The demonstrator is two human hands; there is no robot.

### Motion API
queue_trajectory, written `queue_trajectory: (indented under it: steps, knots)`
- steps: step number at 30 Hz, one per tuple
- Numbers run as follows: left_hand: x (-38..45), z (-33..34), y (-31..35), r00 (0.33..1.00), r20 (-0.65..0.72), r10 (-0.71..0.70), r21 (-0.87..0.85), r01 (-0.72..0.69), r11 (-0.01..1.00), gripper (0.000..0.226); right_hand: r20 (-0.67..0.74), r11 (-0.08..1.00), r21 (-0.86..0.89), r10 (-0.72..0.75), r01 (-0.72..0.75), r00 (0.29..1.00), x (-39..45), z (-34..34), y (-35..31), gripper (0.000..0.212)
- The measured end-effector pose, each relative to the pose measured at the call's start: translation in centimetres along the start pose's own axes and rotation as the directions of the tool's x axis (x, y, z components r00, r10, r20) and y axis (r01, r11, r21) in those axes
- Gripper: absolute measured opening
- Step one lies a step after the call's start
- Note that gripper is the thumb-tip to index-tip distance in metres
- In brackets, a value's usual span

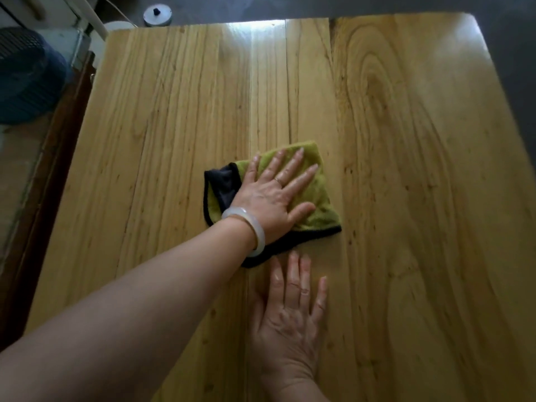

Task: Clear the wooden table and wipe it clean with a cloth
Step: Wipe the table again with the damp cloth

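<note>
A blue ribbed basket (pixel 24 79) of woven plastic is seen off the left edge of the desk (pixel 406 169), with white frame parts beside it and a dark brown wooden rail (pixel 49 181) running along that side. Beyond the far edge, on the grey floor, a round metal lid (pixel 157 14) with a small black knob is visible. Nothing is set between the hands and the rest of the surface; only the cloth (pixel 316 195) lies on the desk.

The desk is made of pale yellow planks joined lengthwise, with long straight grain on the left and broad oval swirls on the right; its far right corner is rounded, and glare is thrown off the glossy finish near the far edge.

The cloth is a soft, napped green piece edged in black, folded over so that a dark grey underside is shown at its left. It lies near the middle of the desk. The left hand (pixel 275 192) is pressed flat on it, fingers spread and straight, a pale translucent bangle (pixel 249 224) worn at the wrist and a thin ring on one finger. The right hand (pixel 293 314) is laid flat on the bare wood just nearer than the cloth, fingers straight and slightly parted, holding nothing
</note>
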State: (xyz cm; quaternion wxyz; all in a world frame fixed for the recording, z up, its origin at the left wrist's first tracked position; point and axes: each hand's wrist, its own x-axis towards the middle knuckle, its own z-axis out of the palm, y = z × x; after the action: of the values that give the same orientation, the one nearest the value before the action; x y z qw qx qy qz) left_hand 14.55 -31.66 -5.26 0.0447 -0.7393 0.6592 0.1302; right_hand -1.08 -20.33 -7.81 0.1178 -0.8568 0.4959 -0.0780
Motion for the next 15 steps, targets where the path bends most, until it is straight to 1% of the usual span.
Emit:
queue_trajectory:
  steps: [2,4,5,7,9,11,12,13,14,15]
  knots:
    - [-2.1,0.5,-0.4,0.993,0.012,0.116,0.024,-0.117,0.993,0.064,-0.010,0.999,0.051,0.015,-0.015,1.000,-0.1,-0.2,0.1,0.053]
    - [-3.9,1.0,-0.9,0.989,0.010,0.148,0.036,-0.148,0.988,0.062,-0.019,0.992,0.120,0.032,-0.029,0.999,-0.1,-0.4,0.2,0.046]
    - [-4.4,1.2,-1.1,0.991,0.012,0.136,0.038,-0.136,0.990,0.062,-0.028,0.984,0.174,0.038,-0.033,0.999,-0.2,-0.6,0.4,0.043]
    - [-4.8,1.3,-1.2,0.996,0.005,0.084,0.036,-0.085,0.996,0.063,-0.057,0.936,0.350,0.064,-0.041,0.996,-0.3,-1.0,0.8,0.036]
    - [-4.8,1.2,-0.8,1.000,-0.005,0.009,0.040,-0.009,0.999,0.065,-0.066,0.832,0.551,0.125,-0.068,0.990,0.0,-2.1,1.1,0.029]
    - [-4.7,1.3,-0.3,0.997,-0.019,-0.070,0.020,0.070,0.997,0.065,-0.101,0.740,0.670,0.174,-0.062,0.980,1.5,-3.8,0.9,0.027]
    - [-4.5,1.4,-0.1,0.994,-0.023,-0.104,-0.017,0.104,0.994,0.063,-0.129,0.715,0.698,0.188,-0.045,0.974,2.7,-4.6,0.5,0.027]
    - [-4.4,1.4,-0.2,0.991,-0.023,-0.133,-0.098,0.130,0.987,0.061,-0.152,0.701,0.713,0.196,-0.030,0.969,4.1,-5.3,-0.2,0.028]
    - [-4.3,1.2,-0.4,0.987,-0.023,-0.156,-0.259,0.145,0.955,0.060,-0.155,0.695,0.718,0.200,-0.029,0.967,5.7,-5.7,-1.0,0.029]
    - [-4.1,0.7,-0.5,0.981,-0.035,-0.192,-0.479,0.152,0.864,0.059,-0.118,0.693,0.718,0.201,-0.056,0.972,7.2,-6.0,-1.8,0.031]
